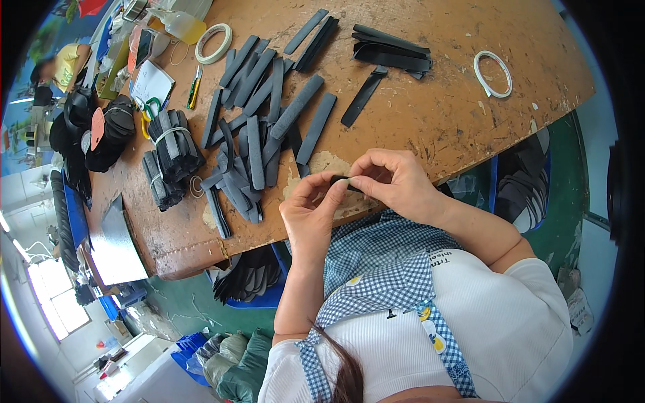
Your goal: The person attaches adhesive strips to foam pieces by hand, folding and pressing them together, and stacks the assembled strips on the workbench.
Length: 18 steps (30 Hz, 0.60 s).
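Observation:
Close to the table's near edge, my left hand (313,205) and my right hand (396,183) meet with thumbs and fingertips pinched together. Between them they grip a small black strip (346,183), mostly covered by the fingers. Just to the left spreads a loose heap of dark grey strips (255,151), some lying across others. Beyond the hands, a single black strip (363,96) lies alone, below a stack of black strips (393,52).
A roll of tape (213,43) and a yellow-green cutter knife (195,87) lie at the back left, near tied bundles of strips (176,144). Another tape roll (478,67) is at the right. Under the table stand blue bins (269,295) with dark pieces. A person (66,66) is at the far left.

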### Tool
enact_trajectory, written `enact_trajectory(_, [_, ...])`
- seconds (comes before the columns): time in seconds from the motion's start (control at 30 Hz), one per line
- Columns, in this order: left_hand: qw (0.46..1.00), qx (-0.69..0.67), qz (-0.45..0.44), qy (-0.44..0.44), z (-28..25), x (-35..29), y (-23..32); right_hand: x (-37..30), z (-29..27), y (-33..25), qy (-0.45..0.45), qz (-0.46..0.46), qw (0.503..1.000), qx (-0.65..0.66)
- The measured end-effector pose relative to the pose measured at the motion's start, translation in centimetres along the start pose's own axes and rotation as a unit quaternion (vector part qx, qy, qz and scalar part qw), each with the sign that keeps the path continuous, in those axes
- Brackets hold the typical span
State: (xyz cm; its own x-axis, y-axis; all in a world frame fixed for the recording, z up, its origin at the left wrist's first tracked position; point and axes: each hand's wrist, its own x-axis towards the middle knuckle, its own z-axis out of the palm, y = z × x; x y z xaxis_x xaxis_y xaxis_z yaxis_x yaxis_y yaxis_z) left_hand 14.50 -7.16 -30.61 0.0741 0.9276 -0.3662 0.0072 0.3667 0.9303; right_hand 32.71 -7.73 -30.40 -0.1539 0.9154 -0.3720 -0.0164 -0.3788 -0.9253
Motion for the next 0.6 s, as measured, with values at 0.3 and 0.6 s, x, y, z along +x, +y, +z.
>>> enact_trajectory(0.3, [0.991, 0.103, 0.076, -0.048, 6.0, 2.8, 2.2, -0.7, -6.5, -2.8, 0.083, -0.117, 0.97, -0.194])
enact_trajectory(0.6, [0.798, 0.503, 0.332, 0.027, 12.8, 11.9, 4.2, 2.0, -13.4, -3.9, 0.173, -0.312, 0.767, -0.533])
